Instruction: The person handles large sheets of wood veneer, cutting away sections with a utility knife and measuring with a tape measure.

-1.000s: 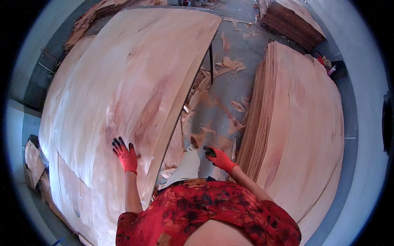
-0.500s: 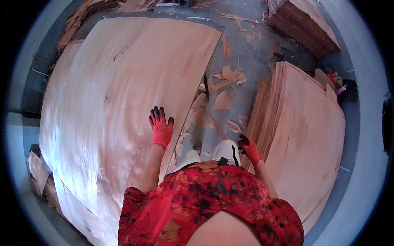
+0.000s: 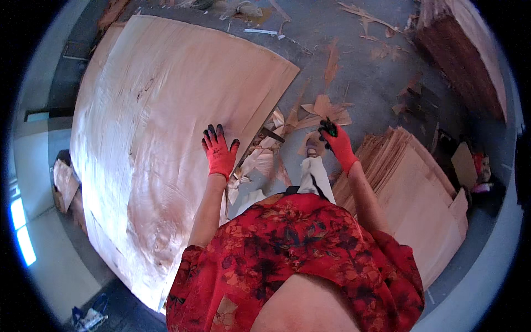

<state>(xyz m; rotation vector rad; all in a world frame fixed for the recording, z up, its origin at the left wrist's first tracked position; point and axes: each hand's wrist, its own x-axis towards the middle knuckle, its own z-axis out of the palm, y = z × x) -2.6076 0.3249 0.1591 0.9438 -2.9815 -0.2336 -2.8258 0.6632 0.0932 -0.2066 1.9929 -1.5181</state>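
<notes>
My left hand (image 3: pixel 219 154), in a red glove with black fingertips, lies flat with fingers spread near the right edge of a large pale wood veneer sheet (image 3: pixel 182 77). The sheet's surface is wavy and shiny toward its near left part. Over the floor to the right of that sheet hangs my right hand (image 3: pixel 337 141), gloved the same way. Its fingers are curled in, and whatever may be inside them is dark and cannot be made out against the black fingertips. A lower stack of veneer sheets (image 3: pixel 409 193) stands to the right, below the right hand.
Torn veneer scraps (image 3: pixel 326 110) litter the grey floor (image 3: pixel 310 30) ahead of my foot. A tall veneer stack (image 3: pixel 464 61) stands at the far right. Beside the right stack are a loose board (image 3: pixel 464 165) and some coloured items. A white strip (image 3: pixel 260 31) lies at the far side.
My body has turned and stepped forward along the large sheet. My right hand has moved forward, away from the right stack. My left hand still rests on the sheet, fingers spread.
</notes>
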